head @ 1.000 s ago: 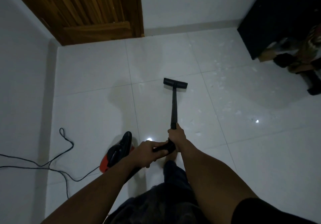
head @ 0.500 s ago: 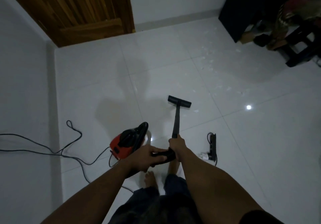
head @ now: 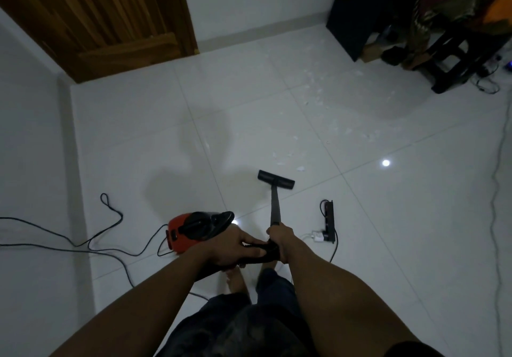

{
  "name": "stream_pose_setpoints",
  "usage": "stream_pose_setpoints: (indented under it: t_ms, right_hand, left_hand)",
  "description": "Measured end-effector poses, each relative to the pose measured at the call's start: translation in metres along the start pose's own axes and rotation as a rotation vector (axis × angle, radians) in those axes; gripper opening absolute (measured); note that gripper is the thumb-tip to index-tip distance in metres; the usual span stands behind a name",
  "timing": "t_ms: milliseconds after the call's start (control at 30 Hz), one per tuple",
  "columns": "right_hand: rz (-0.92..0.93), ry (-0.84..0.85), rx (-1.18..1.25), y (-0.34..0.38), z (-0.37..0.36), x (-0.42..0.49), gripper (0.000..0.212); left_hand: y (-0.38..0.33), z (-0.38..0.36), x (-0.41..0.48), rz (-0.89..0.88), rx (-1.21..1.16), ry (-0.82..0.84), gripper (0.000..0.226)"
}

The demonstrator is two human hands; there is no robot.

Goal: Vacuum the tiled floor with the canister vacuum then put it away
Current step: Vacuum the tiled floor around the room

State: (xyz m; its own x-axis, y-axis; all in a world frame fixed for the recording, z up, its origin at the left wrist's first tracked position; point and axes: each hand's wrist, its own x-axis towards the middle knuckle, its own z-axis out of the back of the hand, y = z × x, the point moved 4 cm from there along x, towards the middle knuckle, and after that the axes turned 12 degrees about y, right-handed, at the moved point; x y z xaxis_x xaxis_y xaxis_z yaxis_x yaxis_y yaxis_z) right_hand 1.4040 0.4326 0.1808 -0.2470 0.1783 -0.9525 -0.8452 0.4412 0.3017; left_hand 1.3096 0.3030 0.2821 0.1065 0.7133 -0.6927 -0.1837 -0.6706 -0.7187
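A red and black canister vacuum (head: 194, 229) sits on the white tiled floor (head: 388, 232) just left of my hands. Its black wand (head: 274, 207) runs forward to a flat floor nozzle (head: 276, 179) lying on the tiles. My right hand (head: 279, 239) grips the lower end of the wand. Behind it my left hand (head: 235, 246) holds the black handle and hose end. Small white scraps (head: 300, 168) lie just ahead and to the right of the nozzle, and more are scattered toward the far right.
A black power strip (head: 328, 219) with a white plug lies right of the wand. The vacuum's black cord (head: 91, 241) loops across the floor at left. A wooden door (head: 91, 16) stands far left. Dark furniture (head: 393, 13) and a stool stand far right, with a thin cable (head: 498, 168) along the right edge.
The nozzle has been pulled back toward me along the tiles. My view has shifted back, bringing the canister, the power strip and my feet into sight. Both hands keep their hold.
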Motion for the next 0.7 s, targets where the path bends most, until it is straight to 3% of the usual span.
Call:
stream_pose_setpoints:
  t_ms: [267, 500, 700]
  right_hand:
    - [0.008, -0.093, -0.147, 0.009, 0.031, 0.013, 0.045]
    - [0.029, -0.065, -0.151, 0.036, 0.085, 0.034, 0.047]
    - [0.064, -0.054, -0.323, 0.073, 0.145, 0.054, 0.041]
  left_hand:
    - [-0.015, -0.001, 0.024, -0.005, -0.041, 0.01, 0.036]
    - [-0.033, 0.002, 0.081, 0.008, -0.132, 0.012, 0.024]
    - [-0.086, 0.013, 0.127, -0.019, -0.182, -0.013, 0.036]
